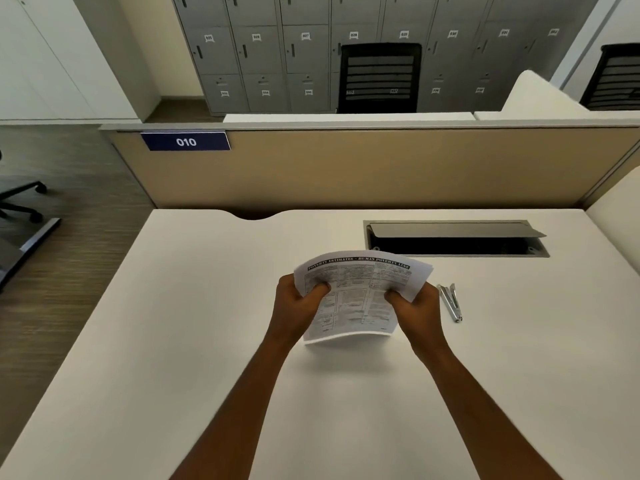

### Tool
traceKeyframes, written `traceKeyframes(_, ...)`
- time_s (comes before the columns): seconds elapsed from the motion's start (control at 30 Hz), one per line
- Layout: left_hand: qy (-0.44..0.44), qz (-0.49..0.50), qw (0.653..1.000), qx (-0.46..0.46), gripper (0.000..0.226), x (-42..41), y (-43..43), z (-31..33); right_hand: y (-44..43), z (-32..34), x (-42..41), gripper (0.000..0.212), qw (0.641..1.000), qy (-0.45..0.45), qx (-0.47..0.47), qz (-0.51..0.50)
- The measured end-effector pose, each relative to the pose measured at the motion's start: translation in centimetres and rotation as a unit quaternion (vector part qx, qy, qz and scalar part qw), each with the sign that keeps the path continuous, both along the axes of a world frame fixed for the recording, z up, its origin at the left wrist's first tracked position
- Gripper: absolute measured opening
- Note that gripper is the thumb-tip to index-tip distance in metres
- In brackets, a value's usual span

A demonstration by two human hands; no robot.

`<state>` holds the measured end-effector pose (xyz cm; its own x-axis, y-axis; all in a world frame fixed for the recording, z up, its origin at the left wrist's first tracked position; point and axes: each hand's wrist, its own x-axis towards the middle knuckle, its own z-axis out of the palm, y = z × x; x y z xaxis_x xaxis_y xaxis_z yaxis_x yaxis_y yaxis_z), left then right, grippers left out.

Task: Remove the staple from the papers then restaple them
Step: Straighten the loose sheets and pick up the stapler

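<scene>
1. two hands, head view only. the left hand (294, 303) and right hand (415, 306) each grip the papers (356, 296) at a side edge. thumbs are curled onto the printed face; the other fingers are hidden behind the sheets.
2. papers are held above the desk (207, 341), bowed, with the printed table facing the camera. the sheets fan slightly at the far right corner.
3. staple: too small to see; cannot tell which corner carries it.
4. a small metal stapler (450, 303) lies on the desk just beside the right hand, not touching it.
5. judgement: the step in hand is inspecting the stack ahead of staple removal. to do it well: find the stapled corner, lay the sheets flat, pin them near that corner with one hand, and open the staple legs from the back first.
6. risk: pulling while the sheets are bowed could tear the corner; keep the page order.
7. an open cable hatch (453, 239) sits beyond the papers; keep the loose staple clear of it.
</scene>
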<state>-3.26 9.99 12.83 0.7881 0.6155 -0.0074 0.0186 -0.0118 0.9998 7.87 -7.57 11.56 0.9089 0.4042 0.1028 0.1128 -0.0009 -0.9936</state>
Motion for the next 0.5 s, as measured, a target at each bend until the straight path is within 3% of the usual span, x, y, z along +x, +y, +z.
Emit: traceKeyframes(0.5,-0.011,0.066,0.998,-0.017,0.022,0.1,-0.5,-1.6,0.5,-1.6,-0.4,0.032,0.999,-0.022,0.008,-0.037)
